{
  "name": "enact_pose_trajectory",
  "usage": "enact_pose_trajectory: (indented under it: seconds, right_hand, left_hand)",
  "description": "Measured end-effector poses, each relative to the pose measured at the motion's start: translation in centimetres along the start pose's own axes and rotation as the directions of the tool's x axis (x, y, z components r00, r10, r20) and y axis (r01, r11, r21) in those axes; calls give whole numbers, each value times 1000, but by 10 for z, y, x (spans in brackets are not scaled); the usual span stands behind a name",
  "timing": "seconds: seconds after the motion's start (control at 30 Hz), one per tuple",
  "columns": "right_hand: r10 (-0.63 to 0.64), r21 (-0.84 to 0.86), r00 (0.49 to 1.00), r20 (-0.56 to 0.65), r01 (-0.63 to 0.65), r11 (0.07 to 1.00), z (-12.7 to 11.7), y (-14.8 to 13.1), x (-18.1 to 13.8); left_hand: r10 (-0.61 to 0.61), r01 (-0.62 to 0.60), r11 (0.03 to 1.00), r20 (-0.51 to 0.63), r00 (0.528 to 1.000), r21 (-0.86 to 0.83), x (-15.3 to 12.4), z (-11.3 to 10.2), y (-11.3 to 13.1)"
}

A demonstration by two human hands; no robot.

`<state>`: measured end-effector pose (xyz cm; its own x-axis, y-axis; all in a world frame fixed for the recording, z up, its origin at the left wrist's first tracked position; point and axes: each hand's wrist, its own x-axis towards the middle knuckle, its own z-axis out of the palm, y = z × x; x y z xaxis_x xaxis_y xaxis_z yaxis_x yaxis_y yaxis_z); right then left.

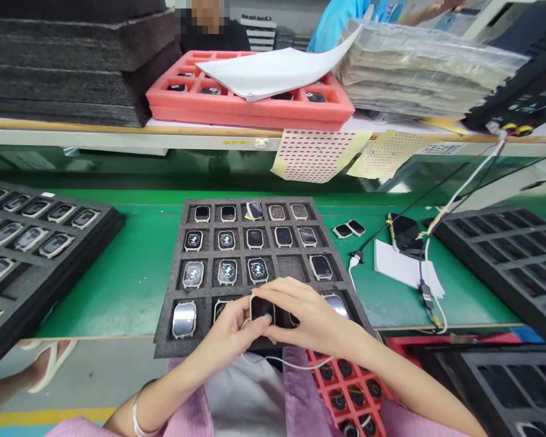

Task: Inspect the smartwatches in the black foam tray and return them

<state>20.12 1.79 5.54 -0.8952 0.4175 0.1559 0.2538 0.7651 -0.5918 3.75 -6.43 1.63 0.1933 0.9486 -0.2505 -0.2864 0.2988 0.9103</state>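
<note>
A smartwatch [260, 308] without straps, its screen dark, is held between my two hands over the near edge of the black foam tray [178, 255]. My left hand [234, 331] grips it from the left, thumb against the screen's lower part. From the right, my right hand [307, 309] closes round it with the fingers on its upper edge. A white cable [295, 366] loops below both hands. Watch cases fill most of the tray's pockets; several, such as one lit watch [257, 270], show a dial. One pocket [291, 267] in the third row holds nothing.
Foam trays stand left [113, 221] and right [505, 243]. Two small watches [349, 229], a phone-like device [407, 233], white paper [407, 267] and cables lie to the right. A red foam tray [250, 112] sits on the shelf; another red tray [348, 379] is below the table edge.
</note>
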Motion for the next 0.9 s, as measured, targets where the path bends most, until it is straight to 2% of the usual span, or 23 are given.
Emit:
enact_pose_trajectory:
  seconds: [0.13,0.27,0.77,0.9]
  right_hand:
    - [15,36,999,-28,-14,999,5,2,-6]
    - [18,57,999,-32,-16,998,7,3,-9]
    - [7,-18,999,-31,-8,1000,10,2,-11]
    - [-16,-30,1000,-9,16,999,0,1,-11]
  left_hand:
    - [28,-29,999,28,999,20,-1,1,3]
    - [33,-33,998,6,999,61,-1,2,3]
    - [37,-39,991,15,999,129,-1,3,2]
    - [19,-24,988,36,999,154,-1,4,2]
